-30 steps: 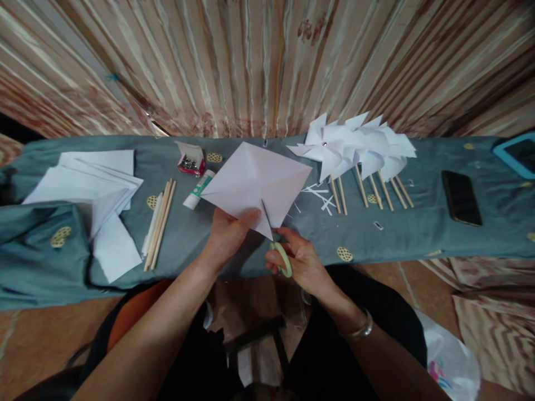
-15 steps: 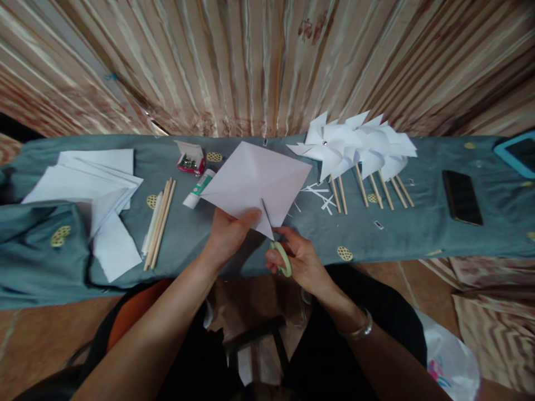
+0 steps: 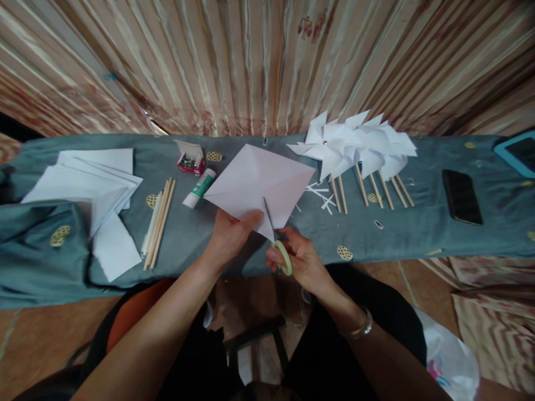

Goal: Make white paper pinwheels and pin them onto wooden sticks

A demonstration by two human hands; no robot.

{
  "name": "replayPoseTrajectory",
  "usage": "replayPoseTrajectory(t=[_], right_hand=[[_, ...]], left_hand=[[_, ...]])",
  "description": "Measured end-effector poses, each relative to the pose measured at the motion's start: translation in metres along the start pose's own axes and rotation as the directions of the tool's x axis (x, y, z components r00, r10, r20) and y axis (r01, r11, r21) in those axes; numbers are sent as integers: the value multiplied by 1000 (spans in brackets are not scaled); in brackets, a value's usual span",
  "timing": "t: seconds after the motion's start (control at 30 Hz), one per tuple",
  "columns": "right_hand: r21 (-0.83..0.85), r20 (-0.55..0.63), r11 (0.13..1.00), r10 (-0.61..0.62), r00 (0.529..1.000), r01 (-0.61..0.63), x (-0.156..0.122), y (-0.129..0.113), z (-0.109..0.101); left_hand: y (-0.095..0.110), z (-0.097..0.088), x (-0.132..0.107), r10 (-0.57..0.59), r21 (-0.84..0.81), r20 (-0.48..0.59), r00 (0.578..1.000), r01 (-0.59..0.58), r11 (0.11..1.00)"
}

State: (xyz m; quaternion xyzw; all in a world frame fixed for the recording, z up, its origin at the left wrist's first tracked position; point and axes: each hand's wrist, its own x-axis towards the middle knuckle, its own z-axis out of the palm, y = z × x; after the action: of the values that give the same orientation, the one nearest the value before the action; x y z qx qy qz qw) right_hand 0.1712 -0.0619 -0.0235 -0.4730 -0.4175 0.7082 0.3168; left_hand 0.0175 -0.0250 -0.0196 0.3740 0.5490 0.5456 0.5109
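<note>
One paper sheet (image 3: 259,177) | near edge in left hand (image 3: 231,234) | scissors (image 3: 286,259), right hand (image 3: 306,259)

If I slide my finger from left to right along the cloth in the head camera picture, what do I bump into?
Loose white papers → wooden sticks → red box → creased paper sheet → white pinwheels → black phone → blue-edged device.

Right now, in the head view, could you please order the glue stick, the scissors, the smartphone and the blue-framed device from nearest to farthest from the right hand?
1. Scissors: held in the right hand.
2. Glue stick: left of that hand, on the cloth.
3. Smartphone: to the right, on the cloth.
4. Blue-framed device: far right, at the picture's edge.
</note>
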Motion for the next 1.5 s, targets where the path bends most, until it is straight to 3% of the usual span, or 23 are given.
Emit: replayPoseTrajectory(t=[1.5], right_hand=[[47, -11, 999, 4, 1000, -4, 1, 1, 2]], left_hand=[[-2, -1, 0, 12, 42, 16, 1000, -13, 999]])
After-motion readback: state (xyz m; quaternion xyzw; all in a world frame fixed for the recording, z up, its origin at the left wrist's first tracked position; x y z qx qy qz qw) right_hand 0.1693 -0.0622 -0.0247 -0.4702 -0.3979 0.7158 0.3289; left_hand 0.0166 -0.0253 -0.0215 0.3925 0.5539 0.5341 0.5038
